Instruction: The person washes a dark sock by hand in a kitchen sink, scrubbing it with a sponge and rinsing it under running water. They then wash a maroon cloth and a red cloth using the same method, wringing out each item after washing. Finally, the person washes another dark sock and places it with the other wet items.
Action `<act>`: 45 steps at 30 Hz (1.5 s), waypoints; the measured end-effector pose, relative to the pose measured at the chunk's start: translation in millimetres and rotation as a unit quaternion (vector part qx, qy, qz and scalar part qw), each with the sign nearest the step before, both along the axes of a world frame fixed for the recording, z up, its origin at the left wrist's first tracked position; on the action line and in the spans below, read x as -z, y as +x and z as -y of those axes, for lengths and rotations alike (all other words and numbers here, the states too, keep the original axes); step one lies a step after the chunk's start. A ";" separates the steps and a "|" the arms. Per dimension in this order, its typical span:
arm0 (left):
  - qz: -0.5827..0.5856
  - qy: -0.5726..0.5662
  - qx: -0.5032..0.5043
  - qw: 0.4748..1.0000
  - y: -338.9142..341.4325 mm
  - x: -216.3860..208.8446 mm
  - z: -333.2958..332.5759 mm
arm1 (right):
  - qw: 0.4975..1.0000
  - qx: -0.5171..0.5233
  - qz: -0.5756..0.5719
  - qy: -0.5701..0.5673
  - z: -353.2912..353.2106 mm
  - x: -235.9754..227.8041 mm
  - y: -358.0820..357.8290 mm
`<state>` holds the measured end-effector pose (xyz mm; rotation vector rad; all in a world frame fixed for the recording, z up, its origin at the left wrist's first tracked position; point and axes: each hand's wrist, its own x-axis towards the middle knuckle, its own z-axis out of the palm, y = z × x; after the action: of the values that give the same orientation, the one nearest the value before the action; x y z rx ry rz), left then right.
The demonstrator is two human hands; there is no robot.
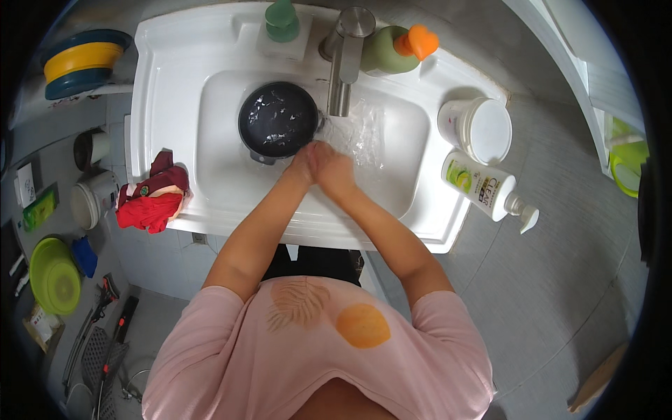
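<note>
My left hand (300,166) and my right hand (332,170) meet over the white sink (241,192), just below the tap. Both look closed, pressed against each other; whatever may be between them is hidden. Right beside them, a round dark grey basin (278,120) stands in the sink with water in it, glinting with reflections. A tab juts from its near edge. The metal tap (345,77) points down to the right of the basin, and water ripples on the sink bottom under it.
A soap dispenser (281,22) and a green bottle with orange top (392,50) stand along the back rim. At right are a white tub (483,129) and a white pump bottle (483,185), lying tilted. Red cloth (152,199) drapes over the left rim.
</note>
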<state>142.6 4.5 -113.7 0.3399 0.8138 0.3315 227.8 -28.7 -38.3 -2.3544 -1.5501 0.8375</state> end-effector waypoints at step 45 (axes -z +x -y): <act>-0.129 0.660 0.156 0.723 -13.6 -145.7 -7.4 | 0.403 0.386 -0.829 0.042 39.4 -41.7 13.4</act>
<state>129.0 11.9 32.0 1.8989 0.6440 0.5157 241.3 -68.1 3.4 -0.6545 0.3836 1.6422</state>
